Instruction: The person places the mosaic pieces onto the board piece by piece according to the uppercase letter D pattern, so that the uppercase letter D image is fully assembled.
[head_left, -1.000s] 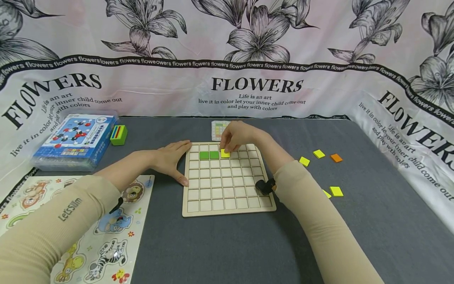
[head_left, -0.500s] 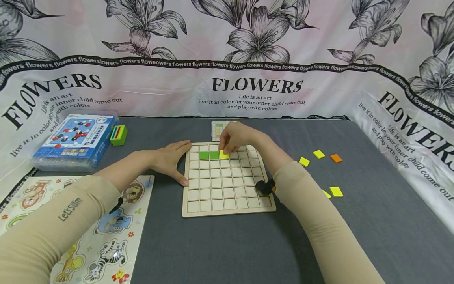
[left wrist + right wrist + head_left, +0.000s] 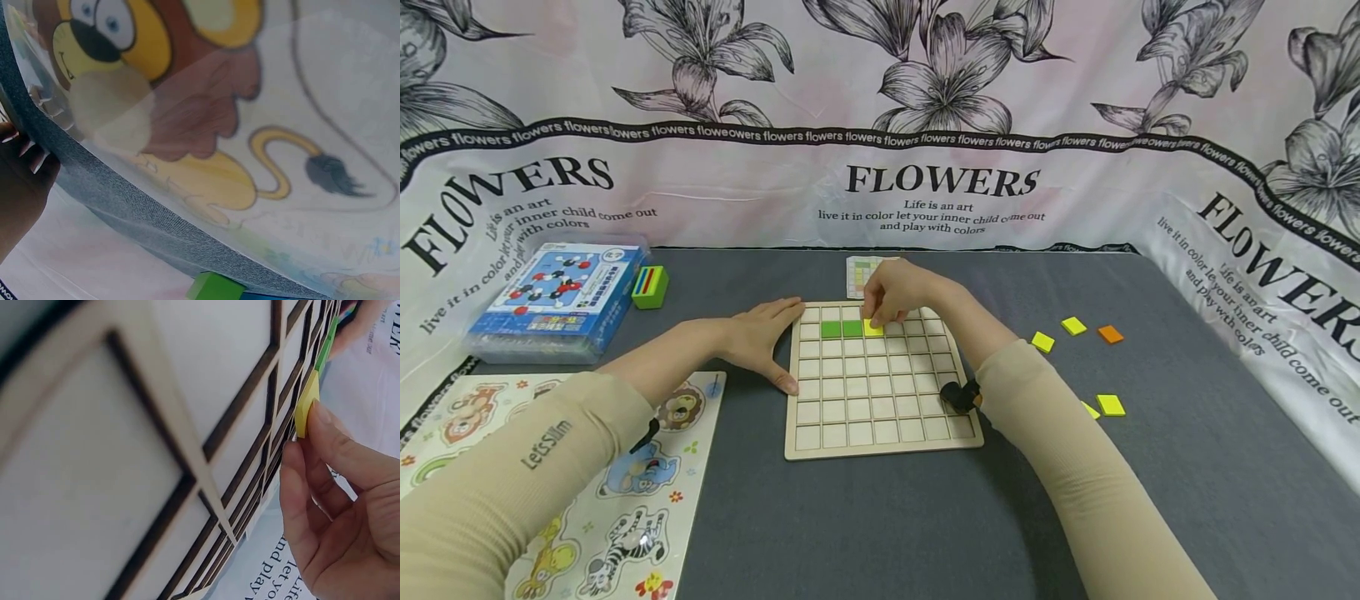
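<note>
A wooden grid board (image 3: 884, 454) lies flat in the middle of the table. Two green tiles (image 3: 842, 328) sit side by side in its second row from the back. Right beside them, my right hand (image 3: 898, 292) pinches a yellow tile (image 3: 872, 327) between thumb and fingers. From the right wrist view, the thumb lies on the near edge of this yellow tile (image 3: 305, 407), with a fingertip just below it. My left hand (image 3: 762, 340) rests with spread fingers along the board's left edge, thumb (image 3: 786, 383) and fingertips at the rim.
Several loose yellow tiles (image 3: 1111, 405) and an orange tile (image 3: 1111, 334) lie at right. A small pattern card (image 3: 859, 279) is partly hidden behind the right hand. At left are an animal puzzle board (image 3: 688, 500), a blue-lidded box (image 3: 557, 292) and a green block (image 3: 652, 288).
The yellow tile has shifted slightly left, up against the green tiles, and now looks aligned with its cell. The right hand moved only a little with it; the left hand stays put.
</note>
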`<state>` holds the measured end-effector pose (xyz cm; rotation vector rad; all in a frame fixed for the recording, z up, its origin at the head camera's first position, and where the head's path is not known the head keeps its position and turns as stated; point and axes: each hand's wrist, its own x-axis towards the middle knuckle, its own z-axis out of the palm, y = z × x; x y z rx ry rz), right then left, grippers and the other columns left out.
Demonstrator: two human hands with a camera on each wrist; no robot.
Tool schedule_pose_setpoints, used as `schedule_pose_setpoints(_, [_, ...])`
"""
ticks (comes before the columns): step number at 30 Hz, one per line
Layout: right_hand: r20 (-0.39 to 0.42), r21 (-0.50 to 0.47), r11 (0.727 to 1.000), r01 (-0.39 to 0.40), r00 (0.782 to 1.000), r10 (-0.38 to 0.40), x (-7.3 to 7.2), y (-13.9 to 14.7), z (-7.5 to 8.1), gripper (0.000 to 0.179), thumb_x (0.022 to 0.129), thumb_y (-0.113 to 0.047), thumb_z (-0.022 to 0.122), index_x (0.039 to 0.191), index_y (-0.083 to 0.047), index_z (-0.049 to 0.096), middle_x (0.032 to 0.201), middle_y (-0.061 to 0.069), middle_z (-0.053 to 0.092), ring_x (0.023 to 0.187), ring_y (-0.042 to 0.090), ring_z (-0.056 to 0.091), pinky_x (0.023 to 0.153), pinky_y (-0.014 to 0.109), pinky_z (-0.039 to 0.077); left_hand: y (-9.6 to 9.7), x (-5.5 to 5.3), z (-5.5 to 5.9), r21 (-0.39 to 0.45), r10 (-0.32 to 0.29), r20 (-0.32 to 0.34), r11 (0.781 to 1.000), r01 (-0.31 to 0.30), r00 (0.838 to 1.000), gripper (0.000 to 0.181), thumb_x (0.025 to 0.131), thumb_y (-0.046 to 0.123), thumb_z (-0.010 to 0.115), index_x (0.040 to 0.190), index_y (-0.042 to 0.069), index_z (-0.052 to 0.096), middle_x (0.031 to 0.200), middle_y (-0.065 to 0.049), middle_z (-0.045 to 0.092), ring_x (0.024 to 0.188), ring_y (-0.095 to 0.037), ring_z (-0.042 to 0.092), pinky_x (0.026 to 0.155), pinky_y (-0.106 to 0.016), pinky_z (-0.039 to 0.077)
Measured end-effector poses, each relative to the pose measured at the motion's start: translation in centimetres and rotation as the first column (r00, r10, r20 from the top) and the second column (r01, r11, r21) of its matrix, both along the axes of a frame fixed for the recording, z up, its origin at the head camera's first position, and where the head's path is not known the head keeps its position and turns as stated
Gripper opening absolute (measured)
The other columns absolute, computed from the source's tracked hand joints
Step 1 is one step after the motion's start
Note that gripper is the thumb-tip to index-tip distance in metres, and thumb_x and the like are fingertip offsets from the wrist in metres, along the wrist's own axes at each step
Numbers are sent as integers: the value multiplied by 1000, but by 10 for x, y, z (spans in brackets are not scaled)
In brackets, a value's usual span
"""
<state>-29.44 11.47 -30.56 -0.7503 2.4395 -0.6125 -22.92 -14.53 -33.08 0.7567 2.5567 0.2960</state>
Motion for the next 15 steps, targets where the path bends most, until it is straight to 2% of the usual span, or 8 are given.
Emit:
schedule_pose_setpoints(5, [-73, -4, 1000, -6, 997, 6, 0, 0, 2, 7, 82, -8, 79, 86, -12, 75, 83, 2, 74, 69, 18, 66, 63, 31, 59, 0, 1, -1, -3, 5, 1, 1000, -5, 1000, 130, 72, 65, 78, 159, 3, 6, 167, -22, 0, 154, -46, 6, 122, -65, 18])
schedule_pose_setpoints(9, [-146, -50, 999, 2, 989, -10, 0, 9, 11, 16, 82, -8, 79, 97, -9, 75, 85, 5, 70, 71, 22, 65, 66, 32, 57, 1, 1, -2, -17, 7, -2, 1000, -7, 1000, 130, 71, 66, 78, 159, 3, 6, 167, -22, 0, 154, -47, 6, 122, -65, 18])
schedule_pose_setpoints(15, [-159, -96, 993, 65, 984, -79, -1, 35, 25, 26, 83, -8, 78, 109, -6, 73, 87, 7, 69, 74, 22, 66, 70, 30, 57, 1, 0, 1, -27, 3, -9, 1000, -4, 1000, 130, 71, 65, 78, 159, 2, 7, 167, -23, 1, 154, -47, 7, 122, -65, 18])
